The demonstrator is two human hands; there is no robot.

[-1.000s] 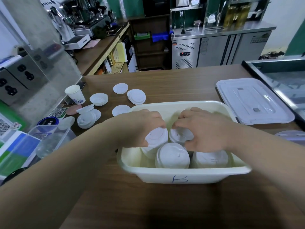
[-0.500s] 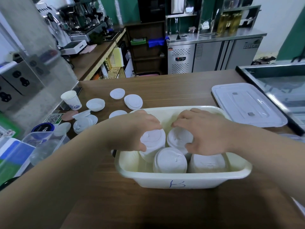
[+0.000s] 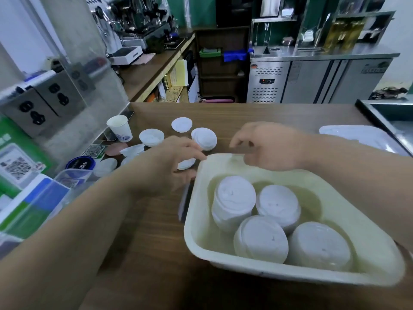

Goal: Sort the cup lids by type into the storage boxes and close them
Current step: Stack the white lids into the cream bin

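Wooden bench [image 3: 145, 231]: cream storage box [image 3: 201, 242] holds four stacks of white domed lids [image 3: 234, 198]; flat loose lids [image 3: 203, 138] lie left. My left hand [image 3: 165, 166] and right hand [image 3: 270, 146] hover at its far rim, fingers relaxed, empty.

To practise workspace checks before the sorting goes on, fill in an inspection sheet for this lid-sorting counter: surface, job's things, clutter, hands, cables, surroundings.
Surface: wooden counter, brown grain.
Job's things: cream storage box holds four lid stacks; loose lids lie on the counter to its left; clear box lid lies off the box, to the right.
Clutter: paper cup, QR code card, clear tub.
Hands: left hand is beside the box's left rim, over a loose lid, grip unclear; right hand is above the far rim, holding nothing.
Cables: nothing seen.
Surroundings: espresso machine, steel fridge, wall sockets.
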